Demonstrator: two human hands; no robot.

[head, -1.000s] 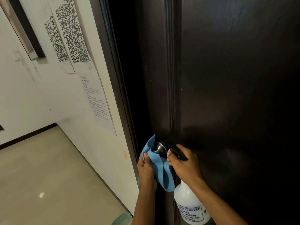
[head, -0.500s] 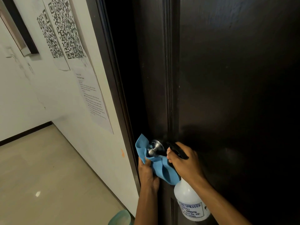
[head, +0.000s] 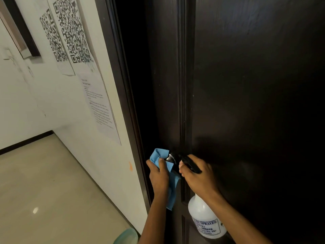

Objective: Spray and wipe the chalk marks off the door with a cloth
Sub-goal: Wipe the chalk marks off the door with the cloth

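The dark brown door (head: 246, 94) fills the right half of the view. No chalk marks show clearly on its surface. My left hand (head: 158, 175) grips a blue cloth (head: 161, 155) bunched against the silver door knob (head: 170, 158); the cloth's tail hangs down below my wrist. Just right of the knob, my right hand (head: 198, 175) grips the black trigger head of a white spray bottle (head: 205, 221), whose labelled body hangs below my wrist, close to the door.
The dark door frame (head: 123, 85) runs along the left of the door. On the white wall (head: 26, 103) hang two QR-code sheets (head: 70, 30) and a printed notice (head: 98, 106). Beige floor (head: 44, 191) lies below, with a pale green object (head: 126, 236) at the bottom edge.
My left hand has moved the cloth up and over the knob, now covering its left side. My right hand and the bottle have stayed roughly in place.
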